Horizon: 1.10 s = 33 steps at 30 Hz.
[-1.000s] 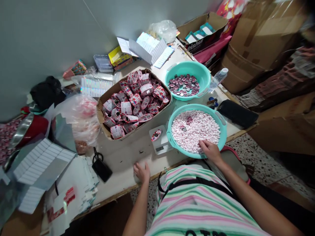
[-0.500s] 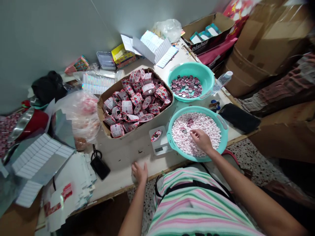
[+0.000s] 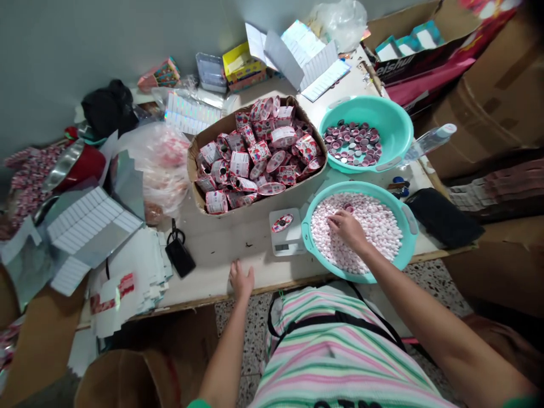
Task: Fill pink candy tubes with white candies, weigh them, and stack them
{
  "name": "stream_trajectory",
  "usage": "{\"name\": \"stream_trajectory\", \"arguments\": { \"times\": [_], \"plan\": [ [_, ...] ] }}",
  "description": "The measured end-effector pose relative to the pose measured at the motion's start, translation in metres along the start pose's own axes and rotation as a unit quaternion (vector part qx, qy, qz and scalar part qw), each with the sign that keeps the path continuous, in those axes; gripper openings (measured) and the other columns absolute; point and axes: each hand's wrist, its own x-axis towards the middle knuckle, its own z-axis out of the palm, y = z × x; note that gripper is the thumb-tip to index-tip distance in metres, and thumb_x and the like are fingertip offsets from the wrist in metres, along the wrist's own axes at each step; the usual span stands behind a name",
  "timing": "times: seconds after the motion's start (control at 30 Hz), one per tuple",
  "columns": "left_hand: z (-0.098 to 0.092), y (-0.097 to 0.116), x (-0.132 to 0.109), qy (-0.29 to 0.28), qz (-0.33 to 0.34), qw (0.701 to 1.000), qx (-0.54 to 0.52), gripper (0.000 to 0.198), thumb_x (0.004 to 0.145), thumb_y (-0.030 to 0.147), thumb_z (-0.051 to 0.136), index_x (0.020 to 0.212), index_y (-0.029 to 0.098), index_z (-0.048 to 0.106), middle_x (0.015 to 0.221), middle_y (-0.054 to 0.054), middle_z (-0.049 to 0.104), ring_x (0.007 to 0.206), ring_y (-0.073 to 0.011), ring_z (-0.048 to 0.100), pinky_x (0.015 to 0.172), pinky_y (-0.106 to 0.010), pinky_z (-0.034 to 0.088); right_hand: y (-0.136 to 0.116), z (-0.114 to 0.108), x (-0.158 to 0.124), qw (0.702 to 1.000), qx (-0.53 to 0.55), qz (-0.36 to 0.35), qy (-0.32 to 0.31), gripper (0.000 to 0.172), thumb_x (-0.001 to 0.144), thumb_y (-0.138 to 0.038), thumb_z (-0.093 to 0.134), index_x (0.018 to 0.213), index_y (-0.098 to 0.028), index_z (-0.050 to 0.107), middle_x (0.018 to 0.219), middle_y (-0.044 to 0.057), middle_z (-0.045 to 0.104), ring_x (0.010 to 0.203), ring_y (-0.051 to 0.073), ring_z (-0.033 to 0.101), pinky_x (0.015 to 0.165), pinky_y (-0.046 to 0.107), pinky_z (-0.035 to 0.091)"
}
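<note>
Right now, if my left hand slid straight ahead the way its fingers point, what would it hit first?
Probably the front wall of the cardboard box. Your left hand lies flat on the table, fingers pointing away; only bare tabletop shows between; the scale sits right of it.

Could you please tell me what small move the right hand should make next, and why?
Probably pinch a few pink pieces and carry them to the round tin on the scale: the right hand lies on them in the near basin, beside it.
</note>
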Motion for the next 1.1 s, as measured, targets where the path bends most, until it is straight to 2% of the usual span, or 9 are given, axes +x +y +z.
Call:
{"name": "stream_trajectory", "arguments": {
  "times": [0.2,0.37,0.57,0.67,0.83,0.97,1.1],
  "plan": [
    [0.002,-0.001,-0.003,0.008,0.013,1.000,-0.008,0.060,0.085,0.041,0.049,0.137,0.012,0.040,0.145,-0.019,0.037,0.133,-0.0297,0.037,0.107,-0.040,0.034,0.001,-0.005,-0.007,0.998,0.030,0.027,0.042,0.032,0.088,-0.040,0.049,0.088,-0.020,0.074,0.095,0.008,0.067,0.083,0.021,0.063,0.073,0.034,0.050],
    [-0.001,0.001,-0.004,0.008,0.018,1.000,-0.013,0.060,0.085,0.039,0.050,0.136,0.010,0.041,0.145,-0.020,0.037,0.132,-0.0304,0.038,0.107,-0.039,0.034,-0.006,-0.014,-0.021,0.983,0.141,0.061,0.101,0.030,0.082,-0.045,0.057,0.083,-0.020,0.073,0.096,0.008,0.069,0.087,0.023,0.063,0.074,0.035,0.050],
    [-0.003,0.002,-0.004,0.012,0.009,0.999,-0.032,0.058,0.084,0.038,0.051,0.135,0.011,0.042,0.144,-0.020,0.038,0.134,-0.0300,0.036,0.108,-0.039,0.033,-0.019,-0.023,-0.039,0.959,0.221,0.153,0.088,0.036,0.074,-0.053,0.065,0.082,-0.019,0.071,0.077,0.005,0.071,0.063,0.018,0.061,0.060,0.031,0.047],
    [-0.004,0.003,0.000,0.008,-0.008,0.998,-0.054,0.056,0.084,0.039,0.051,0.132,0.011,0.046,0.142,-0.021,0.039,0.133,-0.0311,0.038,0.106,-0.041,0.035,-0.030,-0.029,-0.040,0.953,0.243,0.167,0.076,0.037,0.070,-0.056,0.067,0.075,-0.018,0.069,0.074,0.005,0.069,0.063,0.018,0.060,0.058,0.030,0.046],
    [-0.017,0.011,0.012,0.013,-0.022,0.993,-0.114,0.053,0.083,0.039,0.053,0.129,0.012,0.049,0.137,-0.021,0.045,0.128,-0.0328,0.044,0.105,-0.045,0.037,-0.057,-0.036,-0.026,0.974,0.207,0.068,0.063,0.032,0.073,-0.052,0.066,0.069,-0.020,0.067,0.083,0.007,0.067,0.071,0.019,0.060,0.064,0.032,0.049],
    [-0.036,0.027,0.019,0.032,0.049,0.983,-0.176,0.048,0.085,0.038,0.053,0.126,0.013,0.052,0.130,-0.016,0.053,0.125,-0.0258,0.047,0.108,-0.036,0.035,-0.081,-0.028,-0.010,0.985,0.171,-0.036,0.007,0.025,0.079,-0.046,0.063,0.078,-0.022,0.071,0.087,0.007,0.066,0.075,0.019,0.061,0.067,0.032,0.050],
    [-0.049,0.046,0.016,0.035,0.120,0.966,-0.228,0.036,0.086,0.035,0.053,0.116,0.016,0.059,0.119,-0.010,0.062,0.116,-0.0213,0.054,0.106,-0.033,0.039,-0.097,-0.007,0.005,0.986,0.129,-0.099,-0.022,0.022,0.082,-0.040,0.061,0.083,-0.022,0.073,0.089,0.007,0.065,0.073,0.018,0.061,0.068,0.032,0.051]
  ]
}}
